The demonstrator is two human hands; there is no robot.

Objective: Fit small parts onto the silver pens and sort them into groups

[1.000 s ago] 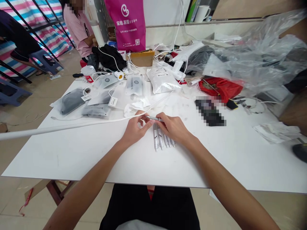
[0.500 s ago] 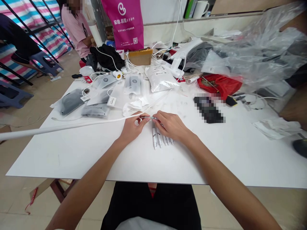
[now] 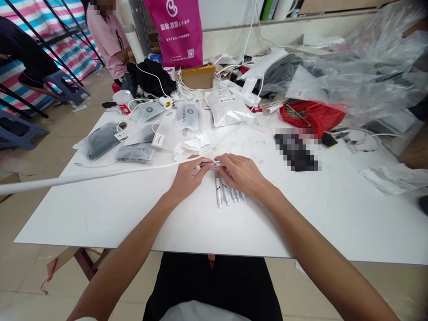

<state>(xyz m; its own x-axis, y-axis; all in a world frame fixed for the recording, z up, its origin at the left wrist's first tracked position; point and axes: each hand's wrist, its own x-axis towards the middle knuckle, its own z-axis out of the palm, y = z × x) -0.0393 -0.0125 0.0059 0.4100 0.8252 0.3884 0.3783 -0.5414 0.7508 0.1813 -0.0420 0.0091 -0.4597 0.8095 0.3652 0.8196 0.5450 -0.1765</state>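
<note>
Shifted since the earlier frame: silver pen [image 3: 218,164], from a slight slant to nearly level; wrapped pouches [image 3: 135,152], beyond the grip, leftward; left hand [image 3: 187,178], thumb and fingers pinched on the pen's left part; pen between both sets of fingertips, long axis crosswise, neither hand clearly nearer; row of pens [image 3: 226,196], bodyward of the grip on the white table [image 3: 117,200], axes toward the body, far ends partly hidden; right hand [image 3: 242,174], fingers closed on the pen's right part; dark blurred item [image 3: 296,151], right of the grip
</note>
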